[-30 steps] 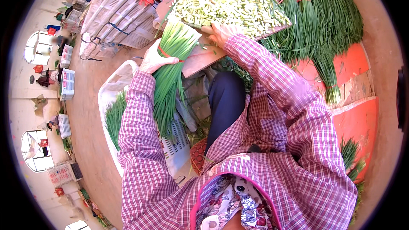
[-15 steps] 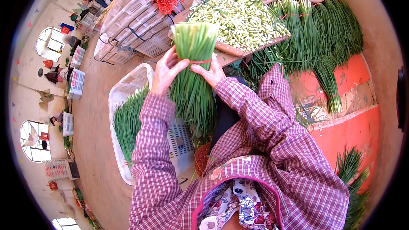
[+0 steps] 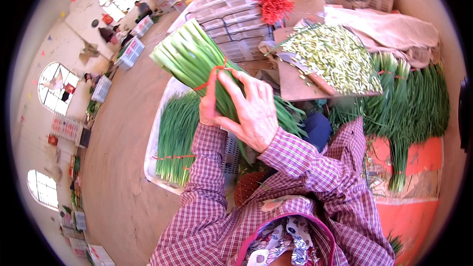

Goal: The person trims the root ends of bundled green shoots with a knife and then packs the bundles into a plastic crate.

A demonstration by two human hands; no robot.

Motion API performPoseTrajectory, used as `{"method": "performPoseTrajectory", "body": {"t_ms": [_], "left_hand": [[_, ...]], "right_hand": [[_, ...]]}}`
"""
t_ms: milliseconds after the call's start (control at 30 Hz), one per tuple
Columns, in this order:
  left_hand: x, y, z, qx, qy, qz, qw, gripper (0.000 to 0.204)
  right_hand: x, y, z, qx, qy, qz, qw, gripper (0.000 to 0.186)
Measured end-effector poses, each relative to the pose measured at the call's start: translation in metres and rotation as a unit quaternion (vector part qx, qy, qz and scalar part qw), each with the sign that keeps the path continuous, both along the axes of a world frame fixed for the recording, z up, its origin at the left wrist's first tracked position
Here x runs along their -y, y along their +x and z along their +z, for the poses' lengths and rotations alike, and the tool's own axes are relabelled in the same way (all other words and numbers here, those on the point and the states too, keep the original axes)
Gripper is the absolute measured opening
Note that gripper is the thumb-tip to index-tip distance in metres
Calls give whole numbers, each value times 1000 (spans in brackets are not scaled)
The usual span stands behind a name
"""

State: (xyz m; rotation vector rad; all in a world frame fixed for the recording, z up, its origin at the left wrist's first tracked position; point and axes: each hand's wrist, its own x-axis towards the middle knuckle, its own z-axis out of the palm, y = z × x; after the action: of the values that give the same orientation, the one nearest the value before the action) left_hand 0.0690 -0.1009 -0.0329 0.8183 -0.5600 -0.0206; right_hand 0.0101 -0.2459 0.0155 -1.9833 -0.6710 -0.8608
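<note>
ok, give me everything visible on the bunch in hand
The bunch is a thick sheaf of long, thin, fresh-looking stems, whitish-green at the evenly trimmed ends and deeper green along the leaves. A thin red band crosses it. It slants across the view, trimmed ends upper left, leaves running lower right, overlapping the white crate in the picture. The left grip holds it near the band; the right grip lies across it, fingers at the band, hiding part of the leaves.
</note>
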Motion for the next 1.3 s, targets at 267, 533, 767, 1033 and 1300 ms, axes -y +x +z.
{"method": "performPoseTrajectory", "body": {"t_ms": [267,533,767,1033,1300], "left_hand": [[-33,13,-1,98,-199,-220,950,84],[-36,-19,4,-7,-134,-123,983,83],[-28,-17,-9,-45,-101,-129,985,84],[-14,-19,-19,-83,-77,-146,983,85],[-15,-25,-27,-105,-70,-144,982,86]], "right_hand": [[20,-32,-84,-41,-110,128,985,68],[118,-21,-82,-244,-248,307,886,24],[97,0,5,-180,68,135,972,24],[48,31,45,-49,141,153,977,23],[28,53,61,-54,64,61,995,32]]}}
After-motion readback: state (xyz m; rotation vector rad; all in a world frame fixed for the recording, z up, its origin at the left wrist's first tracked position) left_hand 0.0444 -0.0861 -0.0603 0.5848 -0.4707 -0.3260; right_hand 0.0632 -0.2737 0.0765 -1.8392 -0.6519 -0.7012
